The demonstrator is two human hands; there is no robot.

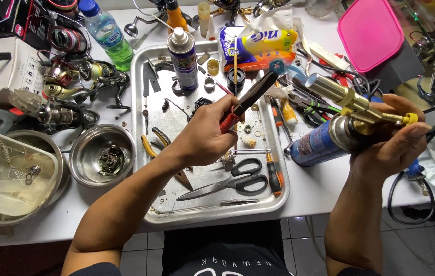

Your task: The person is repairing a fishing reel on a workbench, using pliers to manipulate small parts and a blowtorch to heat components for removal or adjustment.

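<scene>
Hands holding a tool and a gas torch above the worktop.
Left hand fingers are gripping a slim red-and-black tool over the dented metal tray; right hand fingers are wrapping a blue cylindrical torch (brass nozzle) near the right edge.

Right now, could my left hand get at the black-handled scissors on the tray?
Probably not straight away. The scissors lie uncovered on the metal tray, just below the left hand, but its fingers are closed around a red-and-black-handled tool, which would likely need setting down first.
</scene>
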